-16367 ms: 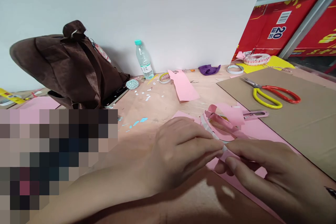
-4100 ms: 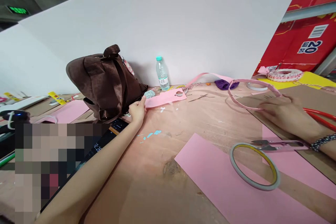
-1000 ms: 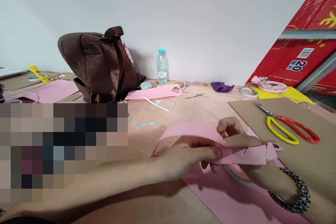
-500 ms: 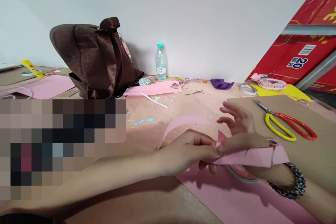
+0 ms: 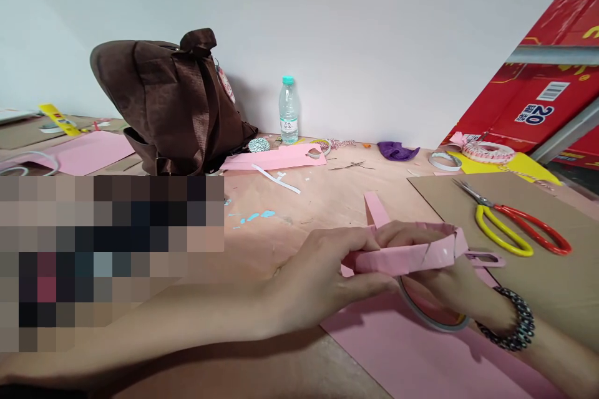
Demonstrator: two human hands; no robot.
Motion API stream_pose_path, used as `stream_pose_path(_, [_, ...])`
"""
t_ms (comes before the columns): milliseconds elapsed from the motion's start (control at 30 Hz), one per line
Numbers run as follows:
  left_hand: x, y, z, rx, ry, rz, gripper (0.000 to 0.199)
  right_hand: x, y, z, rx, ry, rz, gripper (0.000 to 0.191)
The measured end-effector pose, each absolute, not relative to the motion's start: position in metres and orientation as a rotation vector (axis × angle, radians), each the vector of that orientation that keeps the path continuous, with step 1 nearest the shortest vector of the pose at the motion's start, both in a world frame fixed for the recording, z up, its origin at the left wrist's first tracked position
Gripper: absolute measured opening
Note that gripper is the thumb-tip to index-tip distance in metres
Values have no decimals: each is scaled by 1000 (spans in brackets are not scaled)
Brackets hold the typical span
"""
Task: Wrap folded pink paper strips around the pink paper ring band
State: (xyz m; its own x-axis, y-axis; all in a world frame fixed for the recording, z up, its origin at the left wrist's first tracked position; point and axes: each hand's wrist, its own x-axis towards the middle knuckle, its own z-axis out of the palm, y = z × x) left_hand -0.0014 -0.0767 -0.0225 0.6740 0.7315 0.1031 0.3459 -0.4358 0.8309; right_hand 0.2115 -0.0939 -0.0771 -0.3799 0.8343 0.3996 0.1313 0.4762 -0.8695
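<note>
A pink paper strip (image 5: 407, 260) is bent into a loop in front of me, with creases or cuts near its right end. My left hand (image 5: 332, 268) grips the loop's left side, thumb below and fingers above. My right hand (image 5: 435, 280), with a dark beaded bracelet on its wrist, reaches through the loop. Its fingers are bent against the strip at the left, their tips partly hidden. A strip end (image 5: 374, 209) stands up behind the hands. Under my right hand shows a tape roll (image 5: 437, 324), above a large pink paper sheet (image 5: 421, 349); whether they touch I cannot tell.
Scissors (image 5: 510, 218) with yellow and red handles lie on brown cardboard (image 5: 552, 287) at right. Along the wall stand a brown backpack (image 5: 163, 100) and a water bottle (image 5: 289, 112). Paper scraps (image 5: 276, 177) and purple material (image 5: 397, 150) lie nearby. Red boxes (image 5: 538, 100) are at far right.
The strip, loosely curved with a long free end before, now forms a tighter loop around my right hand. My right hand's raised fingers have lowered and curled in; my left hand has opened wider around the strip.
</note>
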Motion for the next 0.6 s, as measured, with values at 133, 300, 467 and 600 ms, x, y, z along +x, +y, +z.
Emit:
stream_pose_path(133, [-4,-69,-22,2151,833,617,26,210,-96,-73,-956,-1779,1136,9])
stream_pose_path(300, [-5,-64,-23,2118,850,654,26,210,-100,-67,-1013,-1616,1367,17])
stream_pose_path(467, [-2,-62,-23,2017,821,689,19,203,-105,-61,-972,-1461,1510,20])
stream_pose_path(600, [-1,-63,-19,1995,734,675,13,197,-109,-56,-980,-1457,1505,21])
